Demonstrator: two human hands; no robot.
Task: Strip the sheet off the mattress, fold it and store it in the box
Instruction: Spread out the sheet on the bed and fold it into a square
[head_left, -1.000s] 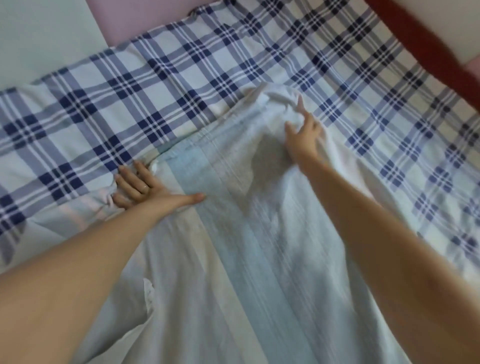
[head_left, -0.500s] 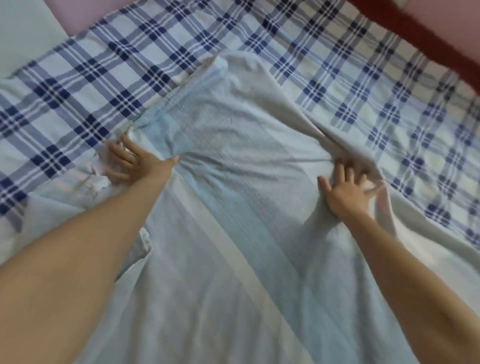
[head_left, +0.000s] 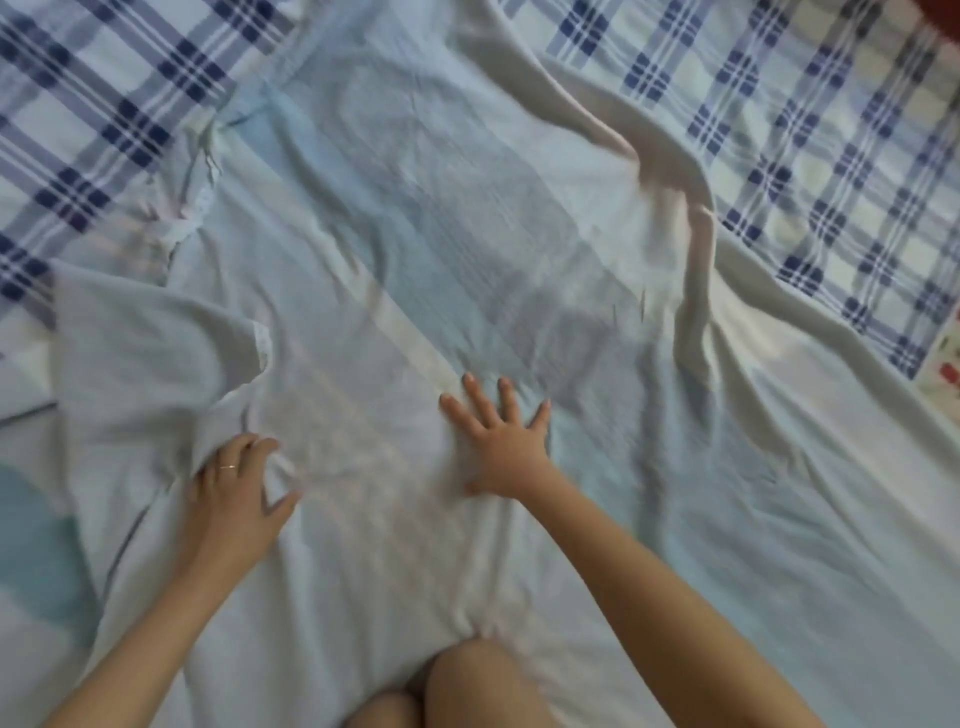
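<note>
A pale blue and white striped sheet (head_left: 467, 218) lies spread and rumpled across the bed, folded over on itself with a loose flap at the left. My right hand (head_left: 501, 447) lies flat on the sheet's middle, fingers spread and straight, pressing it down. My left hand (head_left: 236, 488) sits at the lower left with its fingers curled into a bunched fold of the sheet, a ring on one finger. The box is not in view.
A blue and white plaid cover (head_left: 810, 171) lies under the sheet and shows at the top left and right. My bare knee (head_left: 478, 686) rests on the sheet at the bottom edge. A dark red strip (head_left: 948, 18) shows at the top right corner.
Both hands have drawn back toward me along the sheet, the right one moving in from the right edge to the middle. The view has tipped down and closer.
</note>
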